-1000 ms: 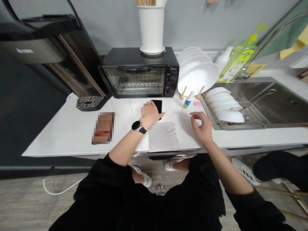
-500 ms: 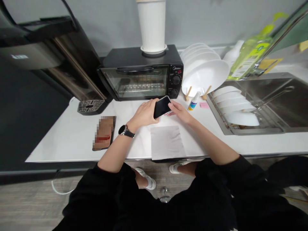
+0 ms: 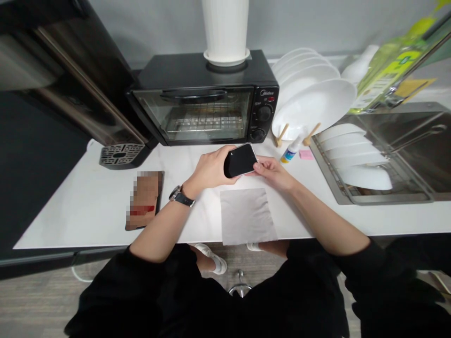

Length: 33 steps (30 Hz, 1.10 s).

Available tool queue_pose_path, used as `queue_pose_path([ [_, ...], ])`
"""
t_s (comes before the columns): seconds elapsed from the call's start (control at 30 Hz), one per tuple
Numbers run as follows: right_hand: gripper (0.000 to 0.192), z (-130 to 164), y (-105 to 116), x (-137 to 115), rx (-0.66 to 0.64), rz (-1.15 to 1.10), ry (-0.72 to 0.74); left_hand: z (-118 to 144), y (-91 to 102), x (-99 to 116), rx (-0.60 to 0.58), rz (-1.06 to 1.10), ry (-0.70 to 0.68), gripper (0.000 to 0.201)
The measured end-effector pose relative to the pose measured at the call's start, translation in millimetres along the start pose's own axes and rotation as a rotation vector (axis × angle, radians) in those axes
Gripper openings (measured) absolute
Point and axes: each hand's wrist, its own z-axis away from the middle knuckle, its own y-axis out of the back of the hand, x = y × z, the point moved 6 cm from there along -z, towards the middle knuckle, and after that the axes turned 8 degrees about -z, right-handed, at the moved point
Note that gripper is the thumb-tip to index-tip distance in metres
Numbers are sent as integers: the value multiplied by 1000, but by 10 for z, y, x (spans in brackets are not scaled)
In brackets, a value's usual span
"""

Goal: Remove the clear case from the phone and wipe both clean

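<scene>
Both hands are up over the counter (image 3: 88, 206), and they hold a black phone (image 3: 241, 160) between them. The left hand (image 3: 210, 168) wraps its fingers around the left end of the phone, and there is a watch (image 3: 180, 196) on that wrist. The right hand (image 3: 272, 170) pinches the right end from below with its fingertips. The phone is lifted off the counter and tilted, with its dark screen facing up. It hangs just in front of the black toaster oven (image 3: 206, 101). Right below the hands a gray cloth (image 3: 247, 216) lies flat, and its near edge reaches the edge of the counter. A brown thing (image 3: 144, 199) lies flat to the left, well apart from the cloth; it is blurred, so I cannot tell what it is. A tall white pot (image 3: 225, 29) stands on top of the oven. White plates (image 3: 313, 101) stand in a rack to the right of the oven. A small bottle (image 3: 291, 153) and a pink note (image 3: 306, 154) sit near the rack. More white bowls (image 3: 355, 159) lean in the sink (image 3: 412, 155) on the right.
</scene>
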Motion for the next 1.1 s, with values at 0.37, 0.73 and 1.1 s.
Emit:
queue_pose_path([
  [0.37,53,-60,-16,113,-42,-276,-80,56,214,9,40,-20,-94,81],
  [0.73,67,-105,121,-25,358,154,93,89,216,267,9,-313,-333,72],
  [1.1,74,-33,66,-223,392,311,192,102,244,338,43,-314,-350,67],
])
